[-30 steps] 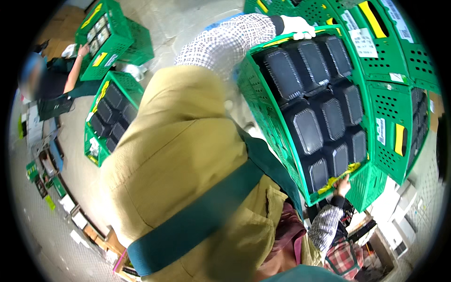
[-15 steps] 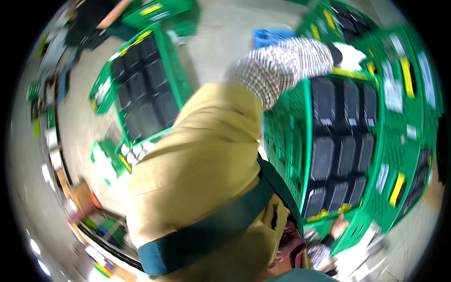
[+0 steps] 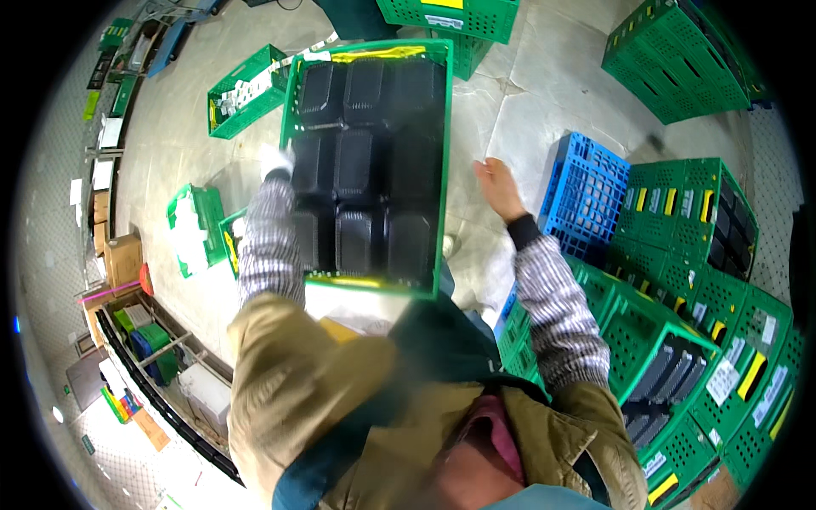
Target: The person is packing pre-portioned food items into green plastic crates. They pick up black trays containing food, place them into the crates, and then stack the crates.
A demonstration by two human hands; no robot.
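In front of me stands a green plastic crate (image 3: 445, 170) packed with rows of black lidded plastic trays (image 3: 355, 163). My left hand (image 3: 277, 161), in a white glove, is at the crate's left rim. Its fingers are blurred, so I cannot tell whether they grip the rim. To the right of the crate, over the floor and apart from it, my bare right hand (image 3: 501, 189) is open with nothing in it.
Stacked green crates (image 3: 680, 314) stand at the right, beside a blue perforated crate (image 3: 586, 191). More green crates (image 3: 676, 59) stand at the far right. Left of me are a small green crate (image 3: 246, 92) with white items, a green bin (image 3: 197, 229) and a long cart (image 3: 161, 374).
The view has swung from the right-hand stack to the single filled crate. My hands have left the crate on the stack; the left is now at this crate's rim, the right in the air.
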